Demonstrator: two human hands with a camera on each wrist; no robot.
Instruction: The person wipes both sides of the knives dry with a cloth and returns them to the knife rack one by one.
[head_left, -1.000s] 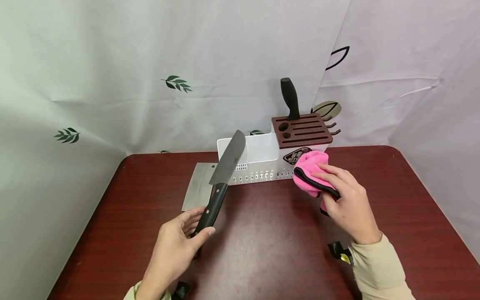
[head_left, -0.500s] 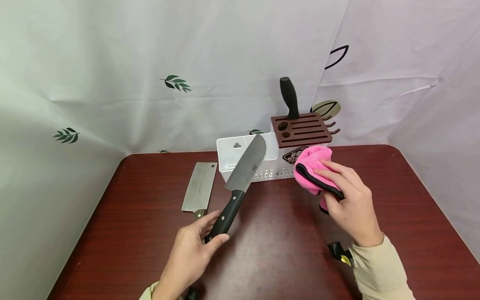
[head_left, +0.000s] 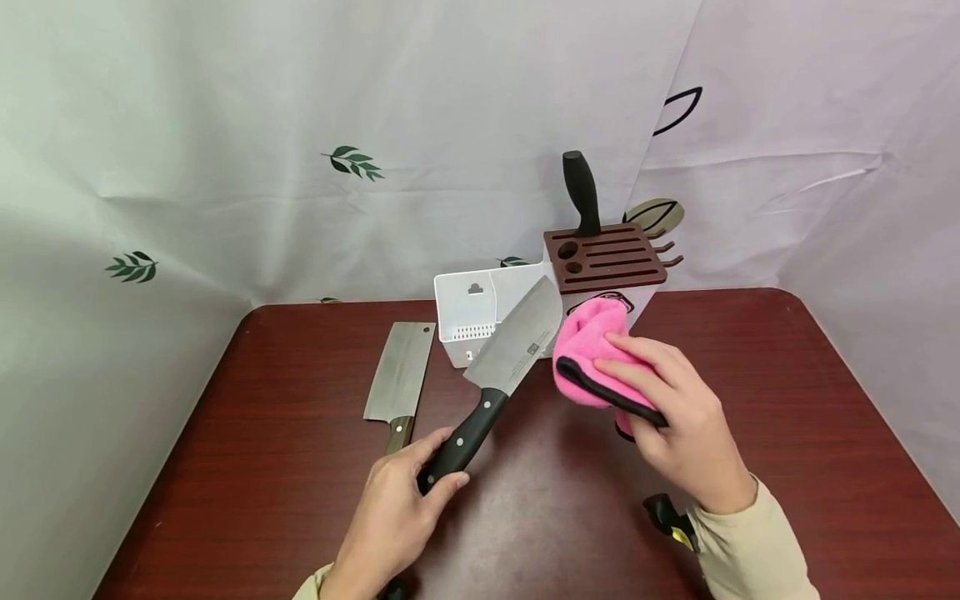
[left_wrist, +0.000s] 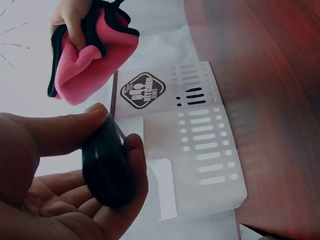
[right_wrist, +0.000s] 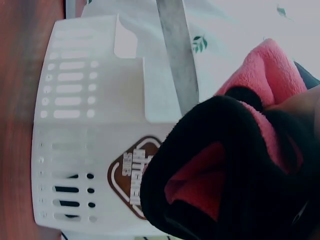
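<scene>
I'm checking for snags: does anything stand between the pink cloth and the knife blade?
Nothing visible does. The pink cloth in the right hand is close beside the knife blade; the white rack shows behind both, not between them.

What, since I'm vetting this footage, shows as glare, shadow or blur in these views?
Head view: pale glare on the table, soft shadow beneath the cloth. Left wrist view: the knife handle looks soft, the logo beyond clearer. Right wrist view: the cloth's black edging loses detail in darkness; the backdrop washes out at upper right.
</scene>
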